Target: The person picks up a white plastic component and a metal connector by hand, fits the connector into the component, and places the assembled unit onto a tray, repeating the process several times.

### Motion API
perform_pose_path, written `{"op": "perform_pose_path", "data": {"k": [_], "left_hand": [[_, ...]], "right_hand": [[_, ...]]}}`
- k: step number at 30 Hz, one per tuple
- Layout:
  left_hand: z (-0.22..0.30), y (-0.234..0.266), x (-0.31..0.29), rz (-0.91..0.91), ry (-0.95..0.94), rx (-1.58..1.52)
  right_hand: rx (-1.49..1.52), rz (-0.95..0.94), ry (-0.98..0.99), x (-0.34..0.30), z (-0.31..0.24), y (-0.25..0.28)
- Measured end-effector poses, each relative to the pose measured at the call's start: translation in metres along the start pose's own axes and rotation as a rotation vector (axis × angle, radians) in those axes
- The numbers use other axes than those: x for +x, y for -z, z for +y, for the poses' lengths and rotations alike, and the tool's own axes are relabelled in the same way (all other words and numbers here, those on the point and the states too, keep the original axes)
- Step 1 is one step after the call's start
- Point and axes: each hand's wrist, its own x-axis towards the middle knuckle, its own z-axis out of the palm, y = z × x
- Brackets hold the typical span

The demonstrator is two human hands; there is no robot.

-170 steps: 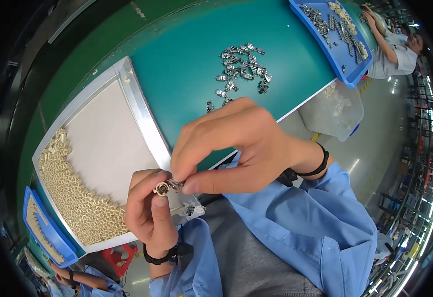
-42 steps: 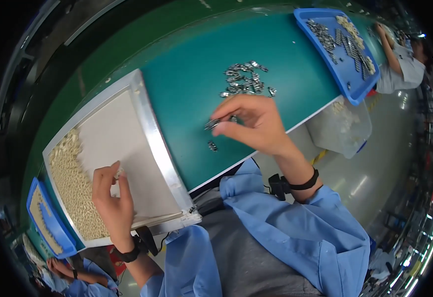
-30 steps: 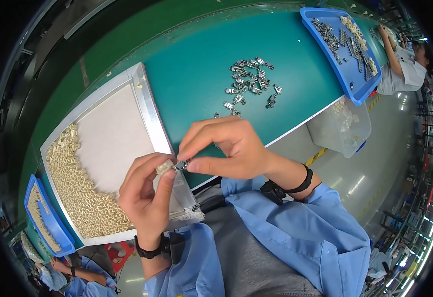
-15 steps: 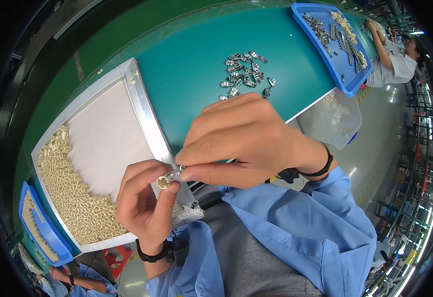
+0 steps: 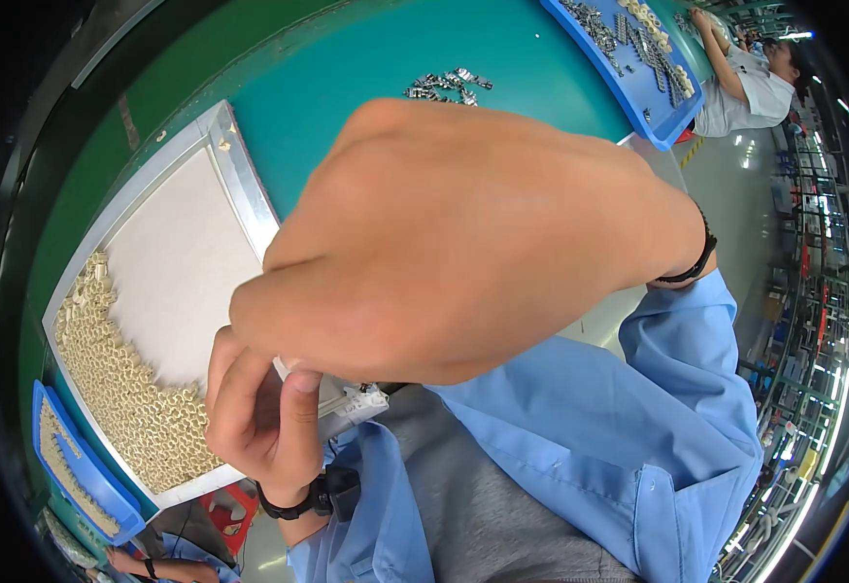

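My left hand (image 5: 261,428) is pinched around a small cream ring-shaped part (image 5: 283,368), of which only a sliver shows. My right hand (image 5: 473,243) is closed and comes over it from the right. The back of this hand fills the middle of the picture and hides its own fingertips, so what they grip cannot be made out. Left of both hands, a shallow metal-rimmed tray (image 5: 237,185) holds many cream ring-shaped parts (image 5: 123,398) massed along its left and near side. Beyond my right hand lies a pile of small shiny metal clips (image 5: 449,85), partly covered.
A blue tray (image 5: 665,134) with metal clips and cream parts stands at the far right of the green table (image 5: 347,87). Another blue tray (image 5: 131,530) sits at lower left. One co-worker (image 5: 750,92) is at far right; a co-worker's arm (image 5: 167,570) shows at lower left.
My right hand has risen toward the camera and turned over my left hand, covering the cream part and much of the clip pile. The view has shifted slightly.
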Motion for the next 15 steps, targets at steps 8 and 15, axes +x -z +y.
{"op": "perform_pose_path", "data": {"k": [8, 15], "left_hand": [[0.005, -0.003, 0.005, -0.042, -0.074, 0.077], [0.014, 0.0, 0.003, -0.086, 0.015, 0.093]], "right_hand": [[-0.007, -0.077, -0.043, 0.0, -0.005, 0.008], [-0.077, 0.022, 0.009, -0.005, -0.005, 0.005]]}}
